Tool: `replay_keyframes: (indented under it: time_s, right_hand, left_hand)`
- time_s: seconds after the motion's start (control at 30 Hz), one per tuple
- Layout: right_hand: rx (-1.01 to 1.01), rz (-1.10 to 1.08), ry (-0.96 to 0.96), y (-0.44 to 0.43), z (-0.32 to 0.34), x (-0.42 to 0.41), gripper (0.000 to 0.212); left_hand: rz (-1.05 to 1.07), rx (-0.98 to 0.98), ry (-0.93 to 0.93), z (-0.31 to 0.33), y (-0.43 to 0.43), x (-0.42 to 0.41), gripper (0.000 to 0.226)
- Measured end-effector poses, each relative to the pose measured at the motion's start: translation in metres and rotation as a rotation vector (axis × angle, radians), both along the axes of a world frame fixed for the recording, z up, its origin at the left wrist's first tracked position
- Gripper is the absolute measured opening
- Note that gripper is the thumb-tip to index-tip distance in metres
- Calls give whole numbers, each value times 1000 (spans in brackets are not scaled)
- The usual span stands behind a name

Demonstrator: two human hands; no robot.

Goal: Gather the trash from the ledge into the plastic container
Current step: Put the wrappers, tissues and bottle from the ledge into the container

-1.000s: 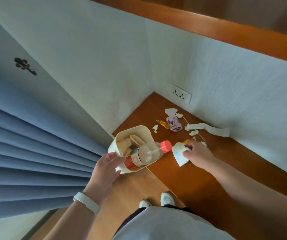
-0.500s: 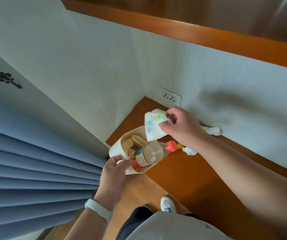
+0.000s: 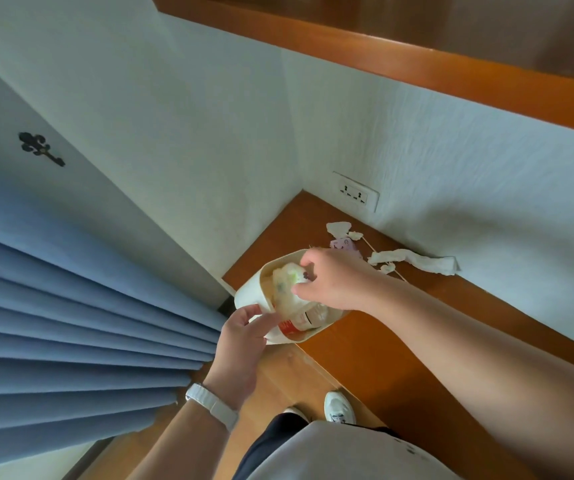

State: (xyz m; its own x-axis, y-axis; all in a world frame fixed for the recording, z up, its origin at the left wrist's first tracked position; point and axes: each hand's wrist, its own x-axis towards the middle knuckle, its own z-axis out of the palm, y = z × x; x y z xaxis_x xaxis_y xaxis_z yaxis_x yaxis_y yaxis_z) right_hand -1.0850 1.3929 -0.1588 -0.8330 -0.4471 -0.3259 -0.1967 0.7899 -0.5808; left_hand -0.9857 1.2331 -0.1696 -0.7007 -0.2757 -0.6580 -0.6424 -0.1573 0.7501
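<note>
A cream plastic container point(image 3: 249, 294) sits at the front corner of the brown wooden ledge point(image 3: 399, 344). My left hand point(image 3: 240, 336) grips its near rim. My right hand point(image 3: 330, 278) is over the container's mouth, fingers pinched on a white wrapper with green and blue print point(image 3: 287, 284) that is partly inside. A bottle with a red label point(image 3: 296, 323) lies in the container under the wrapper. On the ledge behind lie a long crumpled white tissue point(image 3: 417, 261), small white scraps point(image 3: 339, 228), a thin stick point(image 3: 370, 244) and a purple wrapper point(image 3: 344, 244).
White walls meet in the corner behind the ledge, with a double wall socket point(image 3: 354, 195) just above it. Blue pleated curtains point(image 3: 70, 323) hang at the left. My white shoes point(image 3: 339, 407) stand on the wooden floor below the ledge's edge.
My right hand picked the printed wrapper off the ledge, lifted it, and has brought it down into the container's mouth. My left hand kept hold of the container.
</note>
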Motion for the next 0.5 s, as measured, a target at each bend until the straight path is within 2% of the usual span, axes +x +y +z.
replay_keyframes:
  time_s: [0.07, 0.17, 0.37, 0.5]
  right_hand:
    - [-5, 6, 7, -1, -2, -3, 56]
    - [-30, -6, 44, 7, -3, -10, 55]
    - [-209, -186, 141, 53, -10, -19, 33]
    - [-164, -407, 164, 98, -61, -20, 9]
  left_hand:
    - [-4, 5, -3, 2, 0, 0, 31]
    - [2, 23, -6, 3, -1, 0, 28]
    - [-8, 20, -11, -3, -9, -2, 18]
    - [-69, -29, 14, -7, -11, -4, 12]
